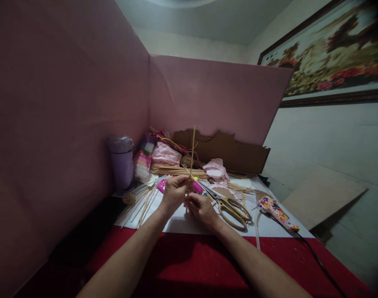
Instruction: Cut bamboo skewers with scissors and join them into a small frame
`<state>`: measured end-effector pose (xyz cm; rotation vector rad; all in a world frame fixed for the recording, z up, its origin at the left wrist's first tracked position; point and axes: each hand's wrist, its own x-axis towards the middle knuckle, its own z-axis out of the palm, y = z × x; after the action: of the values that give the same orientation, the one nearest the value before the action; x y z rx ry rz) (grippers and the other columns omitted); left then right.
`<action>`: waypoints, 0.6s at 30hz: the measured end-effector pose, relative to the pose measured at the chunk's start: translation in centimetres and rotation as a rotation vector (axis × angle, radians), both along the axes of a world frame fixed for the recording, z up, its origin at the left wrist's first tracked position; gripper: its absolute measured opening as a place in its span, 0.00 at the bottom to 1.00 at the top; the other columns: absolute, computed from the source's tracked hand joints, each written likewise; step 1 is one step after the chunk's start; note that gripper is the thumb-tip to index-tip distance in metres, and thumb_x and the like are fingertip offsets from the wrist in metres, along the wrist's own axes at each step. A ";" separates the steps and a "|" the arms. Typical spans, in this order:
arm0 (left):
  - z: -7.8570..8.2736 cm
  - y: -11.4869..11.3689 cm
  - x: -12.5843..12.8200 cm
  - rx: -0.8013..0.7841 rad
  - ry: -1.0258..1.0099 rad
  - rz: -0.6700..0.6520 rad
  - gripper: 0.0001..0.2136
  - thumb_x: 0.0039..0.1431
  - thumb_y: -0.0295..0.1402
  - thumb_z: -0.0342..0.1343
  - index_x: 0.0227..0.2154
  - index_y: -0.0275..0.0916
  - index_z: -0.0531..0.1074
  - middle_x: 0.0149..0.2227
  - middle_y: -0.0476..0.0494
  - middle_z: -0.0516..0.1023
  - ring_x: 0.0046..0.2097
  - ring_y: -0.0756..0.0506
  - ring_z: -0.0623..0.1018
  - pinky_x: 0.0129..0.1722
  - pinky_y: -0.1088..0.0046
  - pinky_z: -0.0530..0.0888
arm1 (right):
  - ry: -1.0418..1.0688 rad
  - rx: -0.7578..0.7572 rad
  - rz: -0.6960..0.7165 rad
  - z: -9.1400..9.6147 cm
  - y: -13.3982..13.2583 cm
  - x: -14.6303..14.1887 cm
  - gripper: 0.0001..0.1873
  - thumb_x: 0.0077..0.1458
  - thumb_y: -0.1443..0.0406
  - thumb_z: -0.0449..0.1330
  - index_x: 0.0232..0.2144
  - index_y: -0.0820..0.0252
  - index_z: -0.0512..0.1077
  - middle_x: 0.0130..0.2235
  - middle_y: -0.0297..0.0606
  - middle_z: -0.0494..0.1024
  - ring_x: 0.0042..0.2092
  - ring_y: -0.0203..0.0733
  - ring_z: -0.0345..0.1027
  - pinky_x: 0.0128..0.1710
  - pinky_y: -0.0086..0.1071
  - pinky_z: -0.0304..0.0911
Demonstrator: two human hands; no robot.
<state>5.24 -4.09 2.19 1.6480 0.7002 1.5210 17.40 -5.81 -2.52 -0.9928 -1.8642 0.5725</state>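
Observation:
My left hand (174, 191) is closed around thin bamboo sticks (192, 154); one stick stands upright above the hand and a shorter one crosses it at an angle. My right hand (202, 208) sits just below and to the right, its fingers pinched on the lower end of the upright stick. Both hands hover over a white sheet (269, 227) on the red tablecloth (189, 265). Gold-handled scissors (232, 207) lie just right of my right hand. A pink tool (161, 185) lies partly hidden behind my hands.
A bundle of bamboo sticks (173, 169) lies behind the hands, and loose sticks (142, 203) lie at the left. A flower-patterned glue gun (277, 213) with a black cord lies right. A purple cup (122, 162), pink cloth (216, 169), twine, cardboard (232, 153) and pink partition walls (68, 124) surround the work area.

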 end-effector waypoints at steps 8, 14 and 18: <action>-0.2 -0.4 0.1 0.011 -0.055 0.054 0.10 0.52 0.39 0.55 0.25 0.36 0.73 0.20 0.50 0.71 0.20 0.54 0.63 0.20 0.78 0.61 | 0.008 0.083 -0.025 -0.4 0.2 -0.2 0.10 0.51 0.69 0.53 0.20 0.60 0.66 0.20 0.31 0.69 0.22 0.32 0.61 0.24 0.25 0.57; -0.2 -0.4 -0.3 0.061 -0.027 0.087 0.13 0.55 0.41 0.52 0.23 0.36 0.72 0.21 0.48 0.72 0.20 0.54 0.63 0.20 0.78 0.60 | -0.011 -0.017 -0.023 -0.3 0.0 -0.3 0.08 0.48 0.72 0.52 0.20 0.60 0.66 0.18 0.28 0.65 0.19 0.31 0.57 0.20 0.24 0.53; 0.0 -0.1 -0.3 0.048 -0.067 0.105 0.13 0.55 0.40 0.53 0.21 0.36 0.70 0.19 0.50 0.71 0.19 0.55 0.63 0.19 0.78 0.60 | -0.018 -0.015 -0.042 0.0 -0.1 -0.5 0.08 0.45 0.73 0.52 0.19 0.60 0.65 0.18 0.28 0.65 0.20 0.31 0.56 0.20 0.24 0.52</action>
<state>4.97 -4.23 2.20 1.6093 0.7290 1.6712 16.89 -5.95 -2.52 -1.0477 -1.8526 0.5544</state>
